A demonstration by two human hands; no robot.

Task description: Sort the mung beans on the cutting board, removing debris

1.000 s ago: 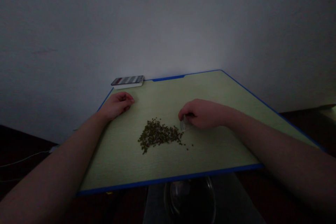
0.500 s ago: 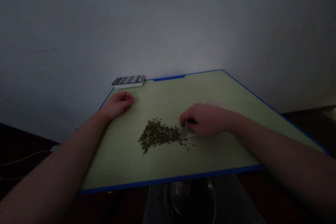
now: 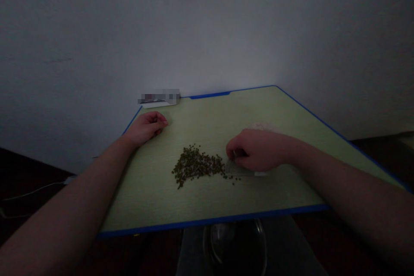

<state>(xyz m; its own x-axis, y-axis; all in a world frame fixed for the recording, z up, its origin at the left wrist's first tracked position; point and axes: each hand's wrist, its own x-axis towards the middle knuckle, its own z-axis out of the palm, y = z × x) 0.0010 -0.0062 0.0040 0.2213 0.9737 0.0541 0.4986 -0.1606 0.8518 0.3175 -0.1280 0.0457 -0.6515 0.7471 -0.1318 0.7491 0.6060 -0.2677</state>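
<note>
Your right hand [image 3: 258, 150], fingers curled, pinches a thin clear plastic piece [image 3: 234, 168]: light, stiff, best held by its edge. Just left of it lie loose, hard, easily scattered dark green beans [image 3: 196, 166]. Your left hand [image 3: 147, 128] rests half-closed, empty, on the green board [image 3: 139, 198].

And here the right hand [image 3: 260, 150] curls over a clear flat plastic piece [image 3: 235, 168], hiding most of it, while the grey rectangular phone [image 3: 158, 97] is a pixelated blur, and a round glass bowl [image 3: 234, 246] sits dim, cut off behind the blue-edged pale green tabletop [image 3: 258, 112]
</note>
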